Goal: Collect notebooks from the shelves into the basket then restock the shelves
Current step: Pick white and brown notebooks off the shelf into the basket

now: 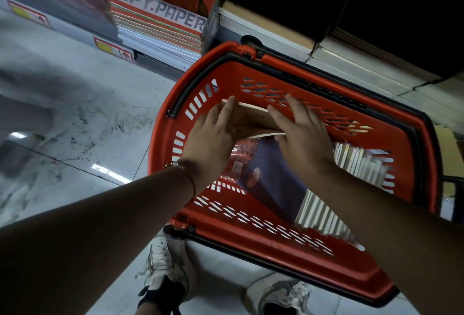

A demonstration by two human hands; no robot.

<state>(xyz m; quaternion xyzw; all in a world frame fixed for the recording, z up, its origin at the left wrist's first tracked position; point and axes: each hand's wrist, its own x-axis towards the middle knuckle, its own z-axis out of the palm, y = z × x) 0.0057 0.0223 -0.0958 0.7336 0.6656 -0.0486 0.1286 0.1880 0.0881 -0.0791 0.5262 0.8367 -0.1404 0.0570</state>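
You held a small stack of notebooks (253,120) between both hands over the red basket (296,66), which stood on the floor (75,114) below the shelves. Your left hand (213,134) gripped the near-left end, fingers wrapped on the cover; your right hand (298,131) pressed flat on the other end, fingers straight and spread. Squeezing from 2 sides probably kept the stack together and level. More notebooks (324,211) stood on edge inside. Motion blur smeared them, and your hands hid most of the held stack, so its count was unclear.
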